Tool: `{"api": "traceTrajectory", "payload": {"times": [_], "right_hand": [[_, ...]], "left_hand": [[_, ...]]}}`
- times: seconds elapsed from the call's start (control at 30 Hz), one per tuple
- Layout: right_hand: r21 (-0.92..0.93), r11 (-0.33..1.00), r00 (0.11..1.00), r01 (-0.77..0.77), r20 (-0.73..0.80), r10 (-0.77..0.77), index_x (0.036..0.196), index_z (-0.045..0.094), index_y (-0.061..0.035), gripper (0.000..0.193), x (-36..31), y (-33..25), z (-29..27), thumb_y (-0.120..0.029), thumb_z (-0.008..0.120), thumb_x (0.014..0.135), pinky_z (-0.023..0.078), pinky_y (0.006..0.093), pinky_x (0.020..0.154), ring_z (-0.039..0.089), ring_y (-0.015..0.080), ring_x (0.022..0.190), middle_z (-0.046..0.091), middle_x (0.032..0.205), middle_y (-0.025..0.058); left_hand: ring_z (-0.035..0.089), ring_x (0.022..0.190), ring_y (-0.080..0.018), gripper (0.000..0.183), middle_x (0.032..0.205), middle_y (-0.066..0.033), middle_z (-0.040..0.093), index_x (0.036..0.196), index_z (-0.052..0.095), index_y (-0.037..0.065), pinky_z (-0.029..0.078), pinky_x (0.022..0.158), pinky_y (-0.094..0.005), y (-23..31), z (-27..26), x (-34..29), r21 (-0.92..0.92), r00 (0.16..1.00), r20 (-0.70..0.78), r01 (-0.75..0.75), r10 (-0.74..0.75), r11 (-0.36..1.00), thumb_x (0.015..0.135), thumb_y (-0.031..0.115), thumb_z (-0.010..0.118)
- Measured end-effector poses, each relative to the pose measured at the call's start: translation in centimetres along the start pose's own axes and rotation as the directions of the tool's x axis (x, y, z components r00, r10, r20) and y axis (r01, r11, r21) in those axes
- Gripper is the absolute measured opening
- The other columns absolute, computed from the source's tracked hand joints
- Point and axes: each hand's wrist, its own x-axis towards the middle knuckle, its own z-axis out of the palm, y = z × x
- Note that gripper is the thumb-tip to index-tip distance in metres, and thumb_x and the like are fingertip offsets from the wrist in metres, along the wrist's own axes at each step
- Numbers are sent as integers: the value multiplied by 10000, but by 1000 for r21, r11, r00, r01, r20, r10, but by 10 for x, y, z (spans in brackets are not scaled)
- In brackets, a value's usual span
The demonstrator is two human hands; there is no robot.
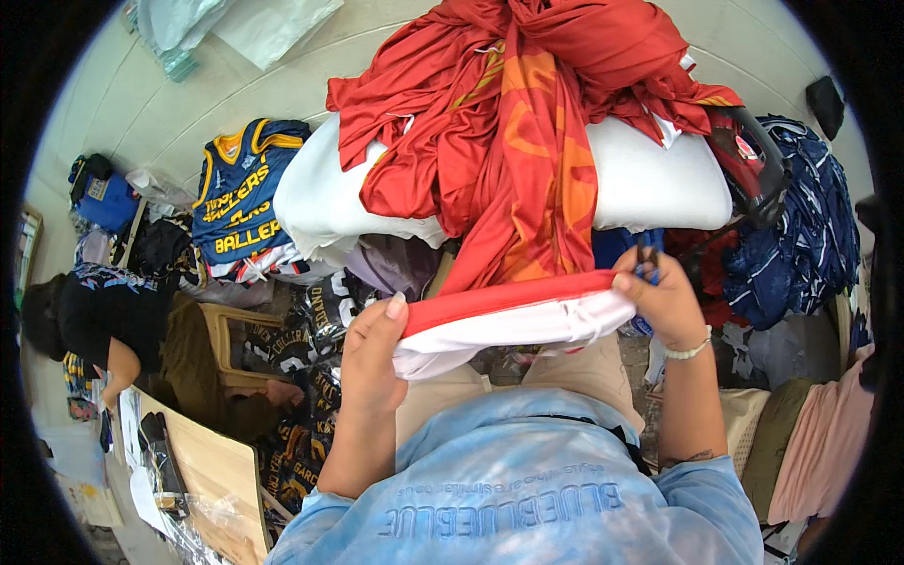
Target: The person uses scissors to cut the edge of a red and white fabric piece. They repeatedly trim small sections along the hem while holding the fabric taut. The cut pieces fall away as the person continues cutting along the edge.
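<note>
Between my hands stretches the waistband of red shorts [513, 299], its white inner side and a white drawstring [586, 320] showing. My left hand [375, 353] pinches one end, thumb on top. The other end is gripped by my right hand [664, 297], which wears a pale bracelet. A small dark tool with blue parts [648, 267] also sits in the right hand's fingers; its kind is not clear. Red and orange cloth runs from the waistband up to a large heap of red garments [424, 122]. That heap lies on a white padded surface [654, 179] in front of me.
Navy jerseys with yellow trim [247, 193] lie at the left, and a navy-and-white cloth pile [796, 226] at the right. A person in a black top [118, 315] bends at the far left, near a wooden board [202, 471]. Black jerseys [301, 452] lie beside my left arm.
</note>
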Motion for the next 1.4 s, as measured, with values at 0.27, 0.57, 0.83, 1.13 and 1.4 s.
{"api": "traceTrajectory", "payload": {"times": [0.27,0.57,0.83,1.13,1.4], "right_hand": [[-243,905,910,348,-146,-389,834,634,-16,126,20,-61,10,-128,690,847,371,196,622,460,33,683,555,726,-46],[-233,840,864,490,4,-503,847,640,-13,114,54,-92,51,-119,682,844,430,225,601,551,44,693,581,703,-6],[-220,554,578,803,515,-633,1089,619,-33,318,76,-73,133,23,604,776,515,333,785,641,252,935,638,975,103],[-442,764,880,470,174,-441,802,553,-34,366,3,-16,94,-249,822,679,431,300,575,524,207,624,533,719,80],[-314,894,945,318,184,-272,765,560,-37,291,-13,-4,81,-190,804,722,403,279,552,501,148,603,544,688,61]], "left_hand": [[530,701,-63,236,815,-25,616,854,629,-2,409,638,-224,-6,3,1,97,989,144,-52,38,994,944,202,553],[578,912,-105,367,1027,-35,598,1139,521,17,452,809,-247,-21,6,-4,75,882,453,111,-133,991,830,94,703],[576,1067,-167,331,1184,-84,587,1246,508,6,457,914,-350,-27,38,-17,61,853,511,84,-103,995,945,138,547],[616,1045,-227,330,1182,-128,601,1266,474,-4,507,911,-380,-35,31,-1,-298,961,272,141,-57,944,998,176,406],[630,1012,-229,336,1143,-118,608,1266,452,47,546,833,-384,-38,44,6,-254,997,75,8,11,967,935,56,506]]}}
